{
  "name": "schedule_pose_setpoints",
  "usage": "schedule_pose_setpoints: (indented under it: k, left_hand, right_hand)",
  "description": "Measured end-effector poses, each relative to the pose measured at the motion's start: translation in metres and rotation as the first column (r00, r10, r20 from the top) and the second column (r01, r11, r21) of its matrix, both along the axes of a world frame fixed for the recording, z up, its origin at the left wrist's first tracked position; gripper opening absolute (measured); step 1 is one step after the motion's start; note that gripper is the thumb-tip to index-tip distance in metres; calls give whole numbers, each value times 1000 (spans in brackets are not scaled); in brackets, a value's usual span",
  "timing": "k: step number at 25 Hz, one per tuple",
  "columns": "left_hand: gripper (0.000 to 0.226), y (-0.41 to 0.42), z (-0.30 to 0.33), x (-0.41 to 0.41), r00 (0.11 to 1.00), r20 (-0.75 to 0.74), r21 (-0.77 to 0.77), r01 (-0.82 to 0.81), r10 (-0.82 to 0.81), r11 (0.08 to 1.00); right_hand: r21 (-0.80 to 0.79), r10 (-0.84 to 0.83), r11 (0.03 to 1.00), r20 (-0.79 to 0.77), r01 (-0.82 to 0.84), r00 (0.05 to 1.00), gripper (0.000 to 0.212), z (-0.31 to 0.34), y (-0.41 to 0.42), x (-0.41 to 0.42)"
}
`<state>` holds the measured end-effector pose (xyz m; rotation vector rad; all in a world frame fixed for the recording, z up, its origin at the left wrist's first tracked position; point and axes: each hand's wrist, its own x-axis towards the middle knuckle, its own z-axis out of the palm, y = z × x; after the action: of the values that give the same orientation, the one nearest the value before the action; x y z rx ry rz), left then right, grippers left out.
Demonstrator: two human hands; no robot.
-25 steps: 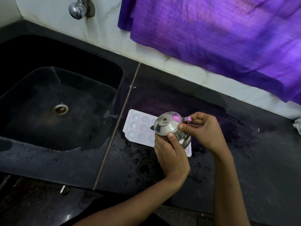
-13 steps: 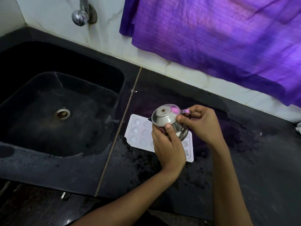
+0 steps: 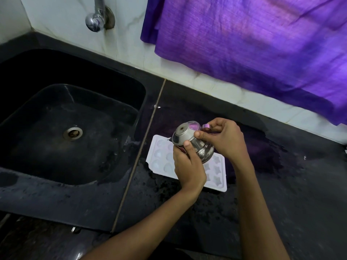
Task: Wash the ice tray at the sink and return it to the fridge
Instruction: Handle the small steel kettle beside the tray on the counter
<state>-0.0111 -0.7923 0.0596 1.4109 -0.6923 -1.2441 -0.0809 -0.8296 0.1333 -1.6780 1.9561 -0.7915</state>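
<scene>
Dim overall, exposure low. Brightest zone is the purple cloth at 1 o'clock; it glows as if lit from behind and throws a violet cast onto the bench below it and onto the steel pot. White wall tile at 11 o'clock reads pale and even. Sink at 9 o'clock is near black, detail crushed, only faint sheen on its rim. Small glare on the tap and wet bench patches. Wide-angle bend: wall line and sink edges curve toward the corners. Centre fairly sharp, forearms at 6 o'clock soft.
</scene>
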Motion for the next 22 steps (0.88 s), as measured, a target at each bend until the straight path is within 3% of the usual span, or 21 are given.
schedule_pose_setpoints:
  k: [14,19,22]
  left_hand:
    - [43,1,0,0,1000,7,-37,1,-1,999]
    - [48,2,-2,1,999,39,-121,-23,28,992]
    - [51,4,2,3,997,62,-177,-38,50,983]
  right_hand:
    - [9,-21,1000,2,21,1000,32,1,2,-2]
    - [-1,-35,999,119,35,992,31,2,8,-4]
    - [-22,-41,999,215,47,976,47,2,15,-3]
